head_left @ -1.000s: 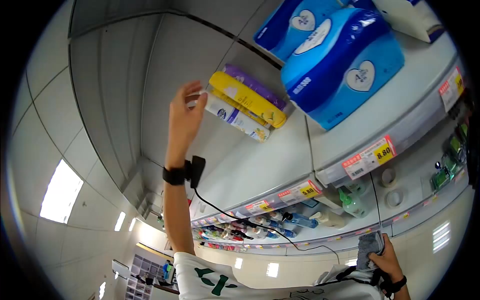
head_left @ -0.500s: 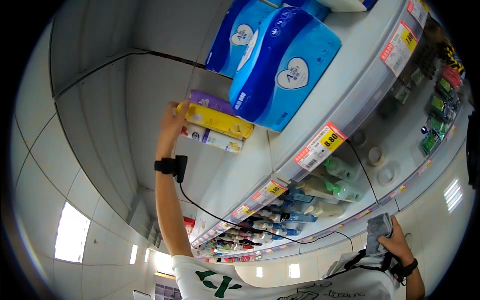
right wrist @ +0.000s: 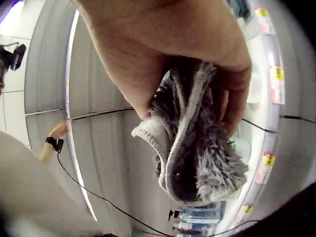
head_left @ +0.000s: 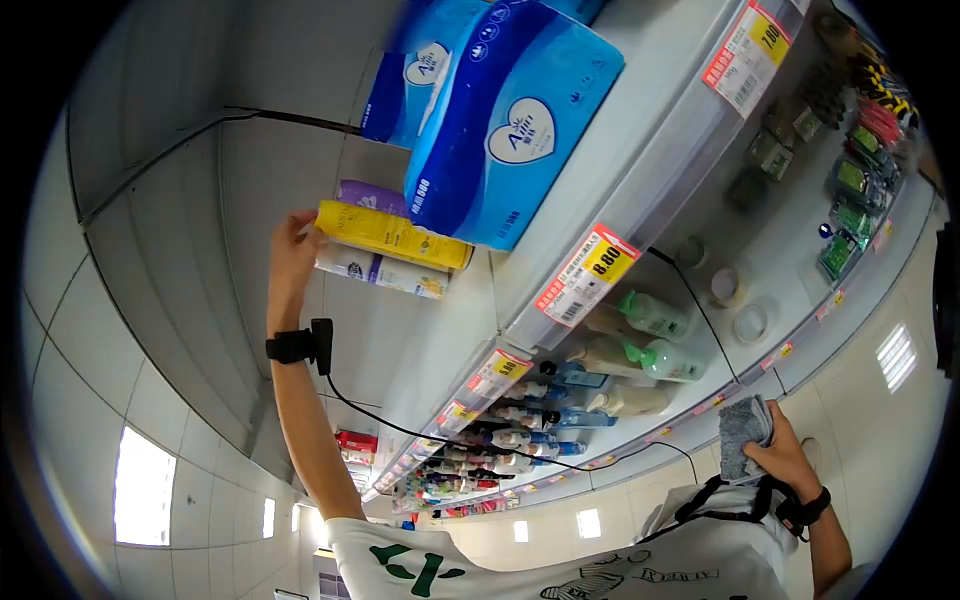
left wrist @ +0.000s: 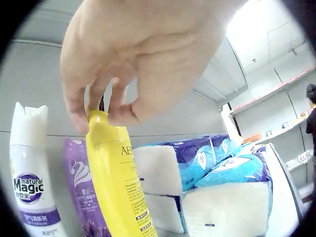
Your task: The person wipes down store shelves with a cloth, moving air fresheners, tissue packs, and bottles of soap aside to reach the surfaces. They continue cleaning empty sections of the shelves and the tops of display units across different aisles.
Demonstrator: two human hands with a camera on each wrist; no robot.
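Observation:
My left hand is raised to the top shelf and pinches the cap of a yellow spray can between fingers and thumb. Beside that can stand a white Natural Magic can and a purple pack. Down by my chest, my right hand grips a folded grey microfibre cloth.
Large blue tissue packs fill the top shelf right of the cans. Price tags line the shelf edges. Lower shelves carry bottles, tape rolls and small packets. A cable runs from my left wrist.
My left hand has gone from the white can to the yellow can's cap and now pinches it. The view has swung, shifting the shelf left. My right hand still holds the cloth.

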